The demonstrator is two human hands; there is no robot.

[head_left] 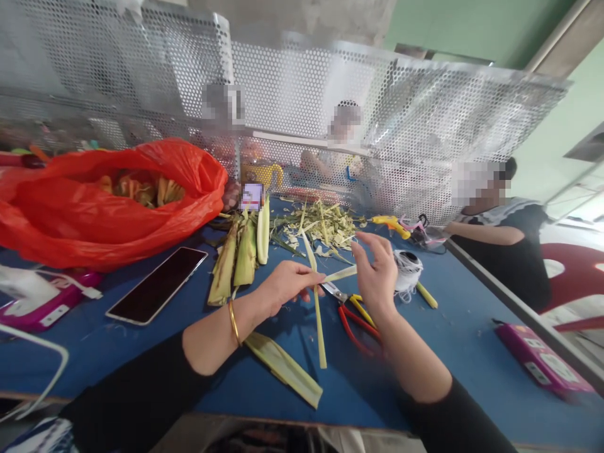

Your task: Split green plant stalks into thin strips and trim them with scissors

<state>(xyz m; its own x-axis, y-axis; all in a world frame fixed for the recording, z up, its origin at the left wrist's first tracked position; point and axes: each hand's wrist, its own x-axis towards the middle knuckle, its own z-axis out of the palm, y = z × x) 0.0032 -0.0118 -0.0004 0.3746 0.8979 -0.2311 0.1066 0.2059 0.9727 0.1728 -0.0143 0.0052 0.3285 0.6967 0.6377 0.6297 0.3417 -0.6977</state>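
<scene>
My left hand [295,281] is over the blue table, thumb and fingers pinched on crossing pale-green plant strips [319,333]. One strip stands up and hangs down past the fingertips; another runs sideways toward my right hand [379,270]. That hand is raised with thumb and fingers apart, close to the sideways strip's end; whether it touches is unclear. Scissors [356,321] with red and yellow handles lie under the hands, partly covered by my right hand. A wide, flat green leaf piece [285,368] rests below my left wrist. Behind my right hand sits a ball of white thread [408,274].
Leaf scraps [325,223] are heaped at the back, beside thick green husks [245,251]. A red plastic bag [189,170] and a dark phone [158,284] are on the left. At right lie a yellow glue gun [391,224] and purple box [542,358]. A perforated metal screen [302,88] stands behind.
</scene>
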